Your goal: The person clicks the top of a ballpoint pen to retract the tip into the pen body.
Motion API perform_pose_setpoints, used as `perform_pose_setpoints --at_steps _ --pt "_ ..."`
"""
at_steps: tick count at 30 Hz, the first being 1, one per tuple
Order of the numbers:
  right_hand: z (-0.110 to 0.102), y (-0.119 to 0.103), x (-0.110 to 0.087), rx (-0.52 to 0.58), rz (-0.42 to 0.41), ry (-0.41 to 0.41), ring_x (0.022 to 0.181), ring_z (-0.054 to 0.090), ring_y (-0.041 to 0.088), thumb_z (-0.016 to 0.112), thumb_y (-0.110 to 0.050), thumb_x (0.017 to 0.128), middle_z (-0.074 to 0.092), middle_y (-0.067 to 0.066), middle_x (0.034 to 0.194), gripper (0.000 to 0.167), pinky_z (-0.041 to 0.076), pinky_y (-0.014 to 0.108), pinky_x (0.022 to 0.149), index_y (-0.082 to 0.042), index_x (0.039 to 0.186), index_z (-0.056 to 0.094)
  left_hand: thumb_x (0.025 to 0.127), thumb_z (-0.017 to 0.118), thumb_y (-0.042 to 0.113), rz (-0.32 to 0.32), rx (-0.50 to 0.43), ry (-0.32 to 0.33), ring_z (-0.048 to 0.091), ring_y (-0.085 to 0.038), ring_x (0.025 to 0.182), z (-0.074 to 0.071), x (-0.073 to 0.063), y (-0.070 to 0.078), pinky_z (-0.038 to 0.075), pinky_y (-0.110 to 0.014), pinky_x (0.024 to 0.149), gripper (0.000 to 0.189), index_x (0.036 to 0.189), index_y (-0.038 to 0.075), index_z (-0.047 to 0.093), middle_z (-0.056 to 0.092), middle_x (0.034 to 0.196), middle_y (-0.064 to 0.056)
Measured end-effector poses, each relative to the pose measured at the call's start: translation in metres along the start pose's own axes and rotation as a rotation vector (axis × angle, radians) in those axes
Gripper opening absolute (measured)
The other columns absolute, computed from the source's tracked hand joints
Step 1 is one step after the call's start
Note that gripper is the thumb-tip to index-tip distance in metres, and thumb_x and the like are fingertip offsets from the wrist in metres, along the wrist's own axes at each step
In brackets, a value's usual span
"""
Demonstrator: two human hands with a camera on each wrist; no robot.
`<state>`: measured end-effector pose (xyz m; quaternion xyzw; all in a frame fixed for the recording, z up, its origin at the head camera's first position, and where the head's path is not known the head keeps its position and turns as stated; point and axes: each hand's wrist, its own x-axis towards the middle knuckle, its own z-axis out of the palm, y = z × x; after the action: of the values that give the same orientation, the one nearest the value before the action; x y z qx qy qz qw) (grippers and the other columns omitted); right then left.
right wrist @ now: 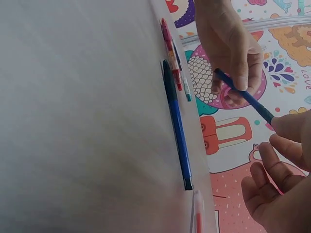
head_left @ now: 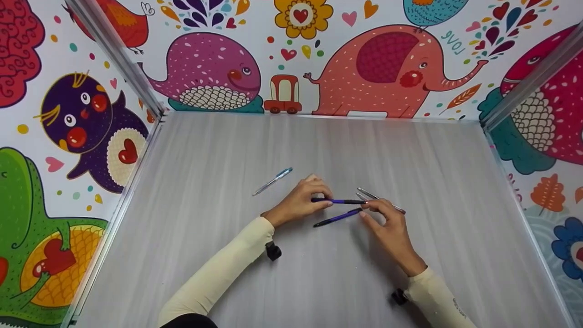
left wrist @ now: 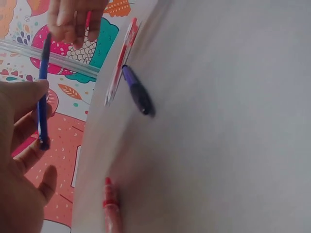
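My left hand [head_left: 304, 198] pinches a blue pen [head_left: 341, 201] with dark ends, its thumb laid along the barrel above the table. At the pen's other end are the thumb and forefinger of my right hand [head_left: 388, 228], pinching close to the tip. A second blue pen [right wrist: 179, 131] with a black grip lies on the table just below, between the hands. Beyond my right fingers lie clear pens [head_left: 370, 193] with red parts, partly covered by that hand in the head view. A red pen [left wrist: 112, 208] shows on the table in the left wrist view.
A clear pen with a teal end [head_left: 273, 181] lies left of my left hand. The grey wood-grain table [head_left: 218, 150] is bounded by printed cartoon panels [head_left: 291, 59] at the back and sides, with metal rails [head_left: 114, 182] along the edges.
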<state>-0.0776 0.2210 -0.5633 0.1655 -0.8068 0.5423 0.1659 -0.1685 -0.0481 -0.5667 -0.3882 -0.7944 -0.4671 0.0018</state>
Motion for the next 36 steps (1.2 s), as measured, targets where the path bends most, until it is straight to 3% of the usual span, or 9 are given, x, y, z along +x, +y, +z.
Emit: perform_pose_setpoints --at_steps 8,13,19,22,27,32,36 --pt "0.006 -0.010 0.004 0.088 -0.071 -0.040 0.113 0.068 0.019 0.080 0.018 0.089 0.074 0.021 0.116 0.029 0.051 0.021 0.103 0.005 0.115 0.077 0.098 0.085 0.009 -0.021 -0.006 -0.057 0.063 -0.023 0.110 0.015 -0.002 0.013 0.049 -0.033 0.098 0.008 0.105 0.006 0.083 0.081 0.105 -0.004" --pt "0.011 -0.014 0.006 0.114 -0.095 -0.106 0.114 0.068 0.023 0.079 0.015 0.093 0.074 0.017 0.124 0.035 0.052 0.023 0.104 -0.001 0.124 0.078 0.098 0.084 0.009 0.001 -0.037 -0.087 0.062 -0.022 0.108 0.023 0.001 0.023 0.048 -0.029 0.095 0.009 0.107 0.005 0.082 0.082 0.108 -0.005" --pt "0.016 -0.014 0.006 0.105 -0.125 -0.116 0.111 0.068 0.024 0.078 0.012 0.094 0.075 0.013 0.117 0.036 0.053 0.023 0.100 -0.004 0.126 0.081 0.100 0.083 0.012 0.024 -0.030 -0.095 0.062 -0.021 0.110 0.031 0.003 0.030 0.049 -0.027 0.095 0.015 0.114 0.005 0.083 0.081 0.113 -0.005" --pt "0.018 -0.013 0.006 0.074 -0.130 -0.083 0.108 0.068 0.021 0.081 0.013 0.090 0.076 0.013 0.115 0.036 0.052 0.023 0.099 -0.004 0.122 0.081 0.101 0.082 0.014 0.021 -0.041 -0.090 0.064 -0.021 0.111 0.035 0.003 0.033 0.051 -0.029 0.096 0.013 0.110 0.004 0.083 0.081 0.114 -0.005" --pt "0.022 -0.014 0.008 0.034 -0.185 -0.026 0.104 0.067 0.022 0.084 0.025 0.078 0.074 0.017 0.107 0.040 0.050 0.022 0.100 0.002 0.109 0.076 0.101 0.082 0.014 -0.038 -0.141 -0.078 0.066 -0.021 0.107 0.039 0.002 0.036 0.057 -0.045 0.098 0.011 0.103 0.003 0.081 0.080 0.109 -0.008" --pt "0.021 -0.033 0.011 0.068 -0.249 -0.051 0.102 0.066 0.033 0.082 0.028 0.077 0.072 0.020 0.103 0.037 0.050 0.021 0.102 0.006 0.106 0.077 0.099 0.083 0.010 -0.098 -0.236 -0.058 0.069 -0.018 0.105 0.041 -0.002 0.037 0.058 -0.054 0.098 0.014 0.109 0.000 0.080 0.078 0.111 -0.012" --pt "0.018 -0.044 0.011 0.072 -0.260 -0.073 0.103 0.066 0.033 0.078 0.030 0.078 0.069 0.020 0.107 0.041 0.051 0.018 0.101 0.009 0.113 0.079 0.099 0.083 0.009 -0.126 -0.277 -0.033 0.069 -0.014 0.107 0.043 -0.005 0.038 0.058 -0.055 0.100 0.022 0.119 -0.001 0.080 0.078 0.116 -0.014"
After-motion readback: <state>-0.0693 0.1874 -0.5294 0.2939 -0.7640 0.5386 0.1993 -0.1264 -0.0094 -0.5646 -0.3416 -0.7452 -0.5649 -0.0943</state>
